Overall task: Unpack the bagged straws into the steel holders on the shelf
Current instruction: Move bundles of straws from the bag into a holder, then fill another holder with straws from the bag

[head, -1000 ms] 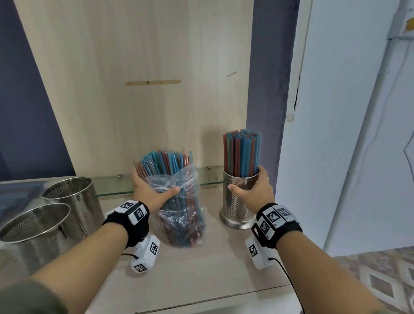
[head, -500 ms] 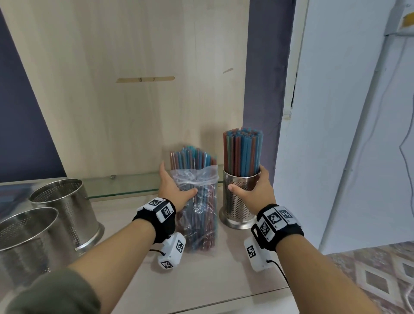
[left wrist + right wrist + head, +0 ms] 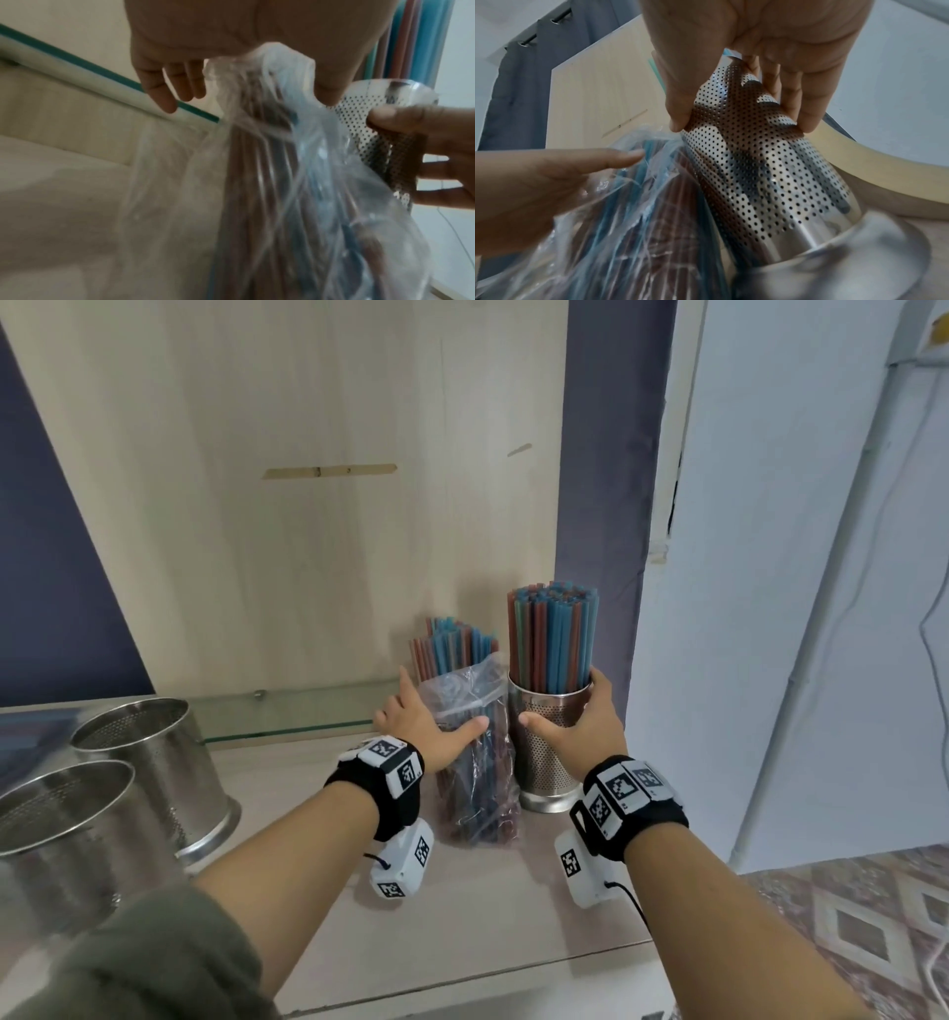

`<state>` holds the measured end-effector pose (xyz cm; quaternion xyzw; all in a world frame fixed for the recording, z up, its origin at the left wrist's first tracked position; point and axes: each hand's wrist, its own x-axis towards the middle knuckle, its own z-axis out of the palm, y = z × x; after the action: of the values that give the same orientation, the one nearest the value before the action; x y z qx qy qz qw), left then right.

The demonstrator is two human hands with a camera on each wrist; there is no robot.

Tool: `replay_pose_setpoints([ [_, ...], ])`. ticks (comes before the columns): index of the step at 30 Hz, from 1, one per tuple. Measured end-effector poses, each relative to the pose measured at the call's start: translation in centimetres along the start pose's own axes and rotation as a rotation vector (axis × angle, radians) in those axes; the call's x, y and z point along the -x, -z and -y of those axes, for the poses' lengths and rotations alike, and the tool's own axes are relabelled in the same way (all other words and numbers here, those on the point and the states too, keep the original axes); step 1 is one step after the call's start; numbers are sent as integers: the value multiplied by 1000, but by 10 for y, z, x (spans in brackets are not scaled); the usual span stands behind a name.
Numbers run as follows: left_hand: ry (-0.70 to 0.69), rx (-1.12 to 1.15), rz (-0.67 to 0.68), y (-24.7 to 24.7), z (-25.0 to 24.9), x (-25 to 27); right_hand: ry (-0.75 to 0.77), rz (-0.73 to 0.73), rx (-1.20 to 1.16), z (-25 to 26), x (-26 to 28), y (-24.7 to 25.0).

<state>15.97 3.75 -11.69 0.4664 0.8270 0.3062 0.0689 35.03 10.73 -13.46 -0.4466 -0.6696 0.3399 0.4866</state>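
Head view: the bag of straws (image 3: pixel 475 757) is held upright by the left hand (image 3: pixel 426 726), thumb and fingers wrapped round it, touching the full steel holder (image 3: pixel 547 752). That holder is gripped by the right hand (image 3: pixel 585 731). The bag seems to be just being set down. Next, an empty holder (image 3: pixel 154 767) may be needed, well apart on the left of the shelf (image 3: pixel 477 906).

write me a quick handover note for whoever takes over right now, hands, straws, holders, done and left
Left hand grips the bag of straws, upright on the shelf.
Right hand grips the filled holder, right beside the bag.
Done: that holder is packed with straws.
Left: the bagged straws are still in plastic; two empty holders wait at the shelf's left.
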Motion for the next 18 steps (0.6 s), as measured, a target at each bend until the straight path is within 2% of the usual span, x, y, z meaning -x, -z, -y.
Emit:
replay_pose_setpoints([
  [5,-66,-59,-59,48,14,29,-51,7,65,10,5,1],
  [8,-129,-87,-183,82,33,48,-202,-85,294,33,21,-5],
  [9,-146,-90,-222,92,41,53,-200,-162,349,44,29,-9],
  [11,-144,-112,-295,111,58,64,-24,-268,362,64,48,-20],
  [12,-137,-135,-337,120,65,70,93,-237,356,73,55,-27],
  [14,-94,-180,-412,138,79,83,275,-32,393,84,64,-43],
  [16,-16,-206,-461,153,95,95,347,172,495,89,67,-59],
  [18,71,-243,-498,166,114,105,391,260,675,87,62,-71],
])
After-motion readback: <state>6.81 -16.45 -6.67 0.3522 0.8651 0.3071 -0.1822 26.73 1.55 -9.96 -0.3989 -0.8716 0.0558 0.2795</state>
